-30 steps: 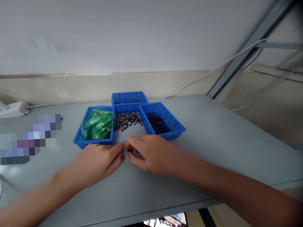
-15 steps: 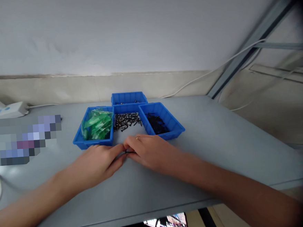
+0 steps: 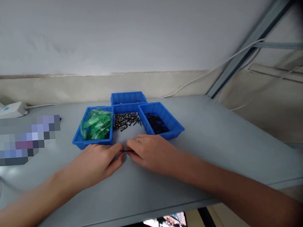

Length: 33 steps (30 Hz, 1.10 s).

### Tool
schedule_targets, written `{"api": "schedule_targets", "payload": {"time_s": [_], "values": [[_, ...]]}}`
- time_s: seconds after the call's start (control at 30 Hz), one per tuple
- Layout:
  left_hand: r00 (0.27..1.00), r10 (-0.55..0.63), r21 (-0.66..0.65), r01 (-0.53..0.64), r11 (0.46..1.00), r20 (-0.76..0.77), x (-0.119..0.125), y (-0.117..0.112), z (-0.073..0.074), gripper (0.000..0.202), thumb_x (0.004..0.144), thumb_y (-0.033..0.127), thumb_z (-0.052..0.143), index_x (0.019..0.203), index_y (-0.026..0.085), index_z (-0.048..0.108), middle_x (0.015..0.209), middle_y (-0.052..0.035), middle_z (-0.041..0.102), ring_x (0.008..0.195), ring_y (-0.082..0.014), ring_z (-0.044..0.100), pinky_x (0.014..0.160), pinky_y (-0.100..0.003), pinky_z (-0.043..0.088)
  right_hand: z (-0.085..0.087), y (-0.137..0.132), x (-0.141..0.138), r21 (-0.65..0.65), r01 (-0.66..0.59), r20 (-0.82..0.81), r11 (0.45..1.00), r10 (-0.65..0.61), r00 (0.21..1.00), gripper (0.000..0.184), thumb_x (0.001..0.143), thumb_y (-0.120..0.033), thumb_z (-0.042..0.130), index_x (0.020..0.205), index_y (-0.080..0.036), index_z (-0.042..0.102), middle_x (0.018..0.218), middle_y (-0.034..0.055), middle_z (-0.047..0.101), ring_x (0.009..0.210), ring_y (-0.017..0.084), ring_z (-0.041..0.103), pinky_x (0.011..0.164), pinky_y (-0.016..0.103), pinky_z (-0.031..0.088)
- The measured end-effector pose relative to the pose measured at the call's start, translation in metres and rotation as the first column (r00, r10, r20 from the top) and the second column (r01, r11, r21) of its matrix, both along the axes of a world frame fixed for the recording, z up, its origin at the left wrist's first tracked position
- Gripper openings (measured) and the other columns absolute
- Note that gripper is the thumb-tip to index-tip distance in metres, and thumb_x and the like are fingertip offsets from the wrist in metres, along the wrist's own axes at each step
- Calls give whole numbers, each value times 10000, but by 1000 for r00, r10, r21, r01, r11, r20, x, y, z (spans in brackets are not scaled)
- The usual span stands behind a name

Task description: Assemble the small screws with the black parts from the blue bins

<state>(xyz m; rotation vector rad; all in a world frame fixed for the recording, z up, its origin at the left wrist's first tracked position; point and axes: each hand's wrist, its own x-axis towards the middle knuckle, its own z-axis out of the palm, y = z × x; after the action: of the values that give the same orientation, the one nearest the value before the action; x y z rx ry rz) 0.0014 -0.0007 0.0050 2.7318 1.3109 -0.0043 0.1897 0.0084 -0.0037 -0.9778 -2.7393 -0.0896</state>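
Observation:
A thin black rod-like piece (image 3: pixel 126 151) spans the small gap between my fingertips; its exact kind is too small to tell. My left hand (image 3: pixel 103 162) pinches its left end between thumb and forefinger. On the other end, my right hand (image 3: pixel 150 151), with a ring on one finger, is closed in a pinch. Just beyond the hands, a pile of small dark screw-like pieces (image 3: pixel 127 120) lies on the table. Right of the pile, a blue bin (image 3: pixel 173 124) holds thin black pieces (image 3: pixel 156 123). To its left, another blue bin (image 3: pixel 93 142) contains green plastic packets (image 3: pixel 99 123).
A third blue bin (image 3: pixel 128 97) with small parts stands behind the pile. On the grey table (image 3: pixel 220 136), a white power strip (image 3: pixel 8 111) sits at the far left beside a blurred-out object (image 3: pixel 28 139). A lit screen (image 3: pixel 172 224) shows below the front edge.
My fingertips have drawn slightly apart, so more of the thin black piece shows between them. The bins and the pile stay in place.

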Motion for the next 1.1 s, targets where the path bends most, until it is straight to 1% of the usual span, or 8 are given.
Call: {"api": "schedule_targets", "payload": {"time_s": [0.2,0.37,0.53,0.73,0.87,1.1], "values": [[1000,-3,31,3,1000,9,-1,-1,-1,221,867,310,331,756,190,479,586,13,541,531,-154,555,464,-249,301,-2,-1,-1,-10,39,19,999,-39,999,74,815,-162,435,752,-169,475,683,8,551,634,134,512,515,258,281],[993,-44,74,35,997,112,-4,-2,-5,228,873,301,337,765,179,498,617,12,541,550,-138,547,494,-247,341,-3,-1,-2,-35,62,22,997,-61,998,82,820,-166,428,752,-164,476,682,12,567,618,133,517,511,260,270],[968,-129,131,103,986,214,-5,-2,-7,226,885,287,344,833,175,533,646,14,549,590,-125,554,521,-238,373,-2,0,-3,-136,70,-7,988,-71,997,99,835,-162,401,774,-157,479,701,22,593,615,130,531,522,259,282],[946,-215,156,181,971,244,-5,-3,-8,189,889,260,362,902,179,531,695,20,577,609,-114,564,545,-233,387,1,-1,-4,-239,52,-48,970,-65,997,64,824,-173,424,808,-149,481,733,34,605,623,132,538,533,250,299],[943,-222,156,187,970,247,-5,-3,-7,187,887,251,365,836,181,531,678,27,569,595,-108,555,541,-230,380,2,-1,-5,-274,29,-68,961,-49,996,67,825,-182,424,811,-151,482,718,27,599,621,130,536,532,243,300],[939,-233,179,191,965,252,-5,-2,-8,200,887,264,366,776,178,507,642,31,549,573,-103,545,520,-225,364,3,-2,-4,-263,18,-50,965,-33,998,73,808,-211,437,797,-157,485,717,24,597,614,132,535,523,241,293]]}}
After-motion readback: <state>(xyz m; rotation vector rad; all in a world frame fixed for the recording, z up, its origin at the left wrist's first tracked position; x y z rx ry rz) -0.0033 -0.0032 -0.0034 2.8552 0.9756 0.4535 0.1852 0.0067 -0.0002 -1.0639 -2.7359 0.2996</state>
